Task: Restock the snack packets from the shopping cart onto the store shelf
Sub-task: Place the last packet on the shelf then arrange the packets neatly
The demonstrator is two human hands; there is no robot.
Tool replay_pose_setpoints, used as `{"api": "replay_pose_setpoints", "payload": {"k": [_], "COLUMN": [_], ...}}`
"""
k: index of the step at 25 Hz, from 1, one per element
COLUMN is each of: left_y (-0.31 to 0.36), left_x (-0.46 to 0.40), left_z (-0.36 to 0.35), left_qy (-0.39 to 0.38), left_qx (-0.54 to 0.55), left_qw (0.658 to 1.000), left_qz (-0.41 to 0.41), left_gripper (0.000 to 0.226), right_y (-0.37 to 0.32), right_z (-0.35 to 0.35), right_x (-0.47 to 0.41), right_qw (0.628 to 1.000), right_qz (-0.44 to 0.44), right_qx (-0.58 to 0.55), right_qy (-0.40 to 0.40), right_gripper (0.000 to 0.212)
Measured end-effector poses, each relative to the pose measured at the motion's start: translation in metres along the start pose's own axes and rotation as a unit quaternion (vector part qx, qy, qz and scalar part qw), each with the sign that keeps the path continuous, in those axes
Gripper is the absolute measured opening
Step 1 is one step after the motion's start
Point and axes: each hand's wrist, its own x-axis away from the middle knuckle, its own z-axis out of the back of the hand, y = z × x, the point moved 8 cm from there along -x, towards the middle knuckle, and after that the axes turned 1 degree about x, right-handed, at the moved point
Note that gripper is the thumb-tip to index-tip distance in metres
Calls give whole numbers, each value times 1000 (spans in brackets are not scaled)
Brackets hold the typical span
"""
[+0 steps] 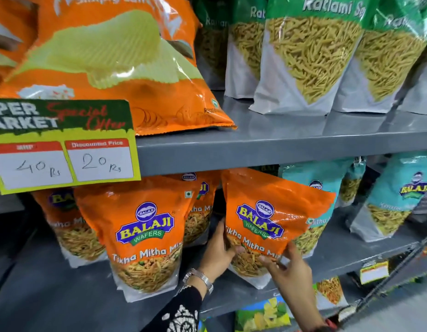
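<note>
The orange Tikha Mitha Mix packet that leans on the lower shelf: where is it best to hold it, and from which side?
Probably by its lower corners, from the front, one hand at each side. The Tikha Mitha Mix packet tilts with its top under the upper shelf, so the top is hard to reach. The left hand and right hand already hold it there, fingers on its face.
</note>
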Motion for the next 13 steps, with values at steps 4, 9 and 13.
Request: {"api": "replay_pose_setpoints", "payload": {"k": [4,9,13], "left_y": [-1,11,20], "left_x": [22,88,167], "left_z": [7,59,146], "left_qy": [43,161,296], "left_qx": [1,-18,-105], "left_qw": [999,984,944], "left_qz": [-21,-78,-105], "left_gripper": [75,53,38], "right_y": [6,-24,-84], "right_z": [1,-10,-72], "right_x": [19,72,112], "right_qw": [999,989,977], "right_qz": [-24,61,126], "right_qx": [-39,-117,-161], "right_qy": [16,65,-68], "right_gripper": [76,42,24]}}
